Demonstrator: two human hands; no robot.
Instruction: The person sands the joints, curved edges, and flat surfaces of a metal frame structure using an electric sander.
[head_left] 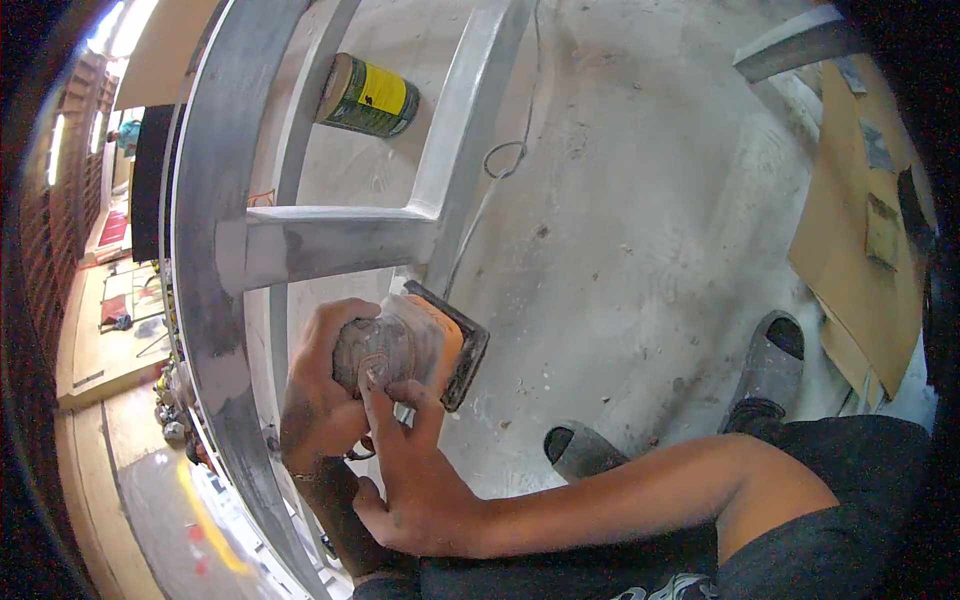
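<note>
A palm sander (432, 340), with an orange and dusty grey body and a black square sanding base, is tilted in my hands beside a grey-coated frame (340, 248). My left hand (325, 395) wraps round the sander's rounded grey end. Over the same end lies my right hand (415, 475), its index fingertip pressed on the grey housing and its other fingers curled near the body. The base faces away to the right, apart from the frame's crossbar. My right forearm crosses in front of my lap; my left wrist is partly behind my right hand.
Beyond the frame's bars is a tin (368, 97) with a yellow label. A looped cord (505, 158) runs along the dusty floor (620, 230). Cardboard sheets (850, 240) lean at right. Below are my feet in grey slippers (775, 365). Another grey bar (800, 42) stands far right.
</note>
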